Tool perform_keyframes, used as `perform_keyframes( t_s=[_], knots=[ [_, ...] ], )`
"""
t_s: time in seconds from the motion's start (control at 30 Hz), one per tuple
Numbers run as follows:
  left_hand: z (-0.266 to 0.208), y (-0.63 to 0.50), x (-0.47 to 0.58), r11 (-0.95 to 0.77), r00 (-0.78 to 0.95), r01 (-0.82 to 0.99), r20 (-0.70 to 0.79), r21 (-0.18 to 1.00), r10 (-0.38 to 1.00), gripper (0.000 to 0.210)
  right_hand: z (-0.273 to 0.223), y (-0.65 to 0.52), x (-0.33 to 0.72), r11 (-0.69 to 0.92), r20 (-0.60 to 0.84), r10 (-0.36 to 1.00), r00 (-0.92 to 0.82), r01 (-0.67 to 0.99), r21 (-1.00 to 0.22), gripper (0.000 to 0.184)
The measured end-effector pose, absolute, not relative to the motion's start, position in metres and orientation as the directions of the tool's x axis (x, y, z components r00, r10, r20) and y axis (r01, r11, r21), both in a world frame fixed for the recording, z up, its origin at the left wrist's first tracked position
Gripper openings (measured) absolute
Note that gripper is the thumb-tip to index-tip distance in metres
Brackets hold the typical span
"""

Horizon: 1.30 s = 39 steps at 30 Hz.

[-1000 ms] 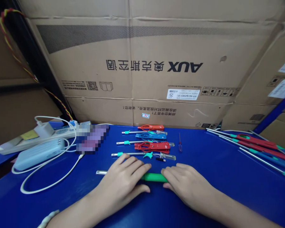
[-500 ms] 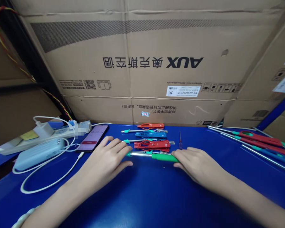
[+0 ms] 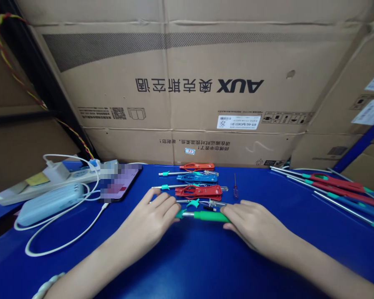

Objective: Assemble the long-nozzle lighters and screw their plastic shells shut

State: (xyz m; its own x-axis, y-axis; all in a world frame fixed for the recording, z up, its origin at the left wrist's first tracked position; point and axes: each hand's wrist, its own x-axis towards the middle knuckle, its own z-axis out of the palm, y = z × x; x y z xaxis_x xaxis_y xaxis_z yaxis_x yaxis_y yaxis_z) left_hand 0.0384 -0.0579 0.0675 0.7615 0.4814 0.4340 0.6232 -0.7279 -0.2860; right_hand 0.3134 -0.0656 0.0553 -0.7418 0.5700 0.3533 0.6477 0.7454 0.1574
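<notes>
My right hand (image 3: 247,220) is closed round the right end of a green-handled metal rod (image 3: 212,216), held level just above the blue table. My left hand (image 3: 162,211) grips the rod's left end, where a teal piece shows beside the fingers; the rest of that end is hidden. Beyond the hands lie several part-assembled long lighters with metal tubes and teal pieces. Among them are a red handle shell (image 3: 202,191), a blue handle shell (image 3: 202,178) and an orange-red handle shell (image 3: 199,166). A small screwdriver (image 3: 235,191) rests beyond my right hand.
Several long lighters (image 3: 339,187) with red and blue handles lie at the right. A phone (image 3: 129,182), a pale blue power bank (image 3: 51,203), a power strip (image 3: 25,192) and a white cable (image 3: 31,245) occupy the left. A large cardboard box (image 3: 187,54) walls off the back.
The green-handled rod and both hands have come slightly nearer to me. My left hand has shifted right along the rod, so less bare metal shows.
</notes>
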Motion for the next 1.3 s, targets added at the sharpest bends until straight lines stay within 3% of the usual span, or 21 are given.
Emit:
perform_keyframes(
  t_s=[0.13,0.3,0.57,0.73,0.93,1.3],
  knots=[
    [0.065,-0.065,0.044,-0.764,0.76,0.597,0.479,-0.246,0.439,0.027,0.052,-0.07,0.308,0.769,0.339,0.571,-0.748,0.631,0.097,0.025],
    [0.07,-0.067,0.045,-0.773,0.741,0.615,0.45,-0.157,0.498,0.017,0.052,-0.07,0.308,0.763,0.346,0.562,-0.751,0.632,0.133,0.026],
    [0.065,-0.065,0.045,-0.779,0.758,0.592,0.472,-0.206,0.451,0.026,0.052,-0.071,0.308,0.762,0.329,0.583,-0.743,0.64,0.097,0.025],
    [0.066,-0.065,0.045,-0.77,0.754,0.614,0.416,-0.171,0.509,0.025,0.05,-0.071,0.308,0.76,0.34,0.572,-0.747,0.638,0.124,0.029],
    [0.054,-0.063,0.044,-0.74,0.786,0.611,0.335,-0.283,0.52,0.025,0.047,-0.072,0.307,0.757,0.326,0.569,-0.755,0.635,0.152,0.028],
    [0.046,-0.076,0.057,-0.754,0.797,0.585,0.384,-0.299,0.466,0.027,0.044,-0.086,0.297,0.766,0.345,0.562,-0.752,0.63,0.128,0.032]
  ],
)
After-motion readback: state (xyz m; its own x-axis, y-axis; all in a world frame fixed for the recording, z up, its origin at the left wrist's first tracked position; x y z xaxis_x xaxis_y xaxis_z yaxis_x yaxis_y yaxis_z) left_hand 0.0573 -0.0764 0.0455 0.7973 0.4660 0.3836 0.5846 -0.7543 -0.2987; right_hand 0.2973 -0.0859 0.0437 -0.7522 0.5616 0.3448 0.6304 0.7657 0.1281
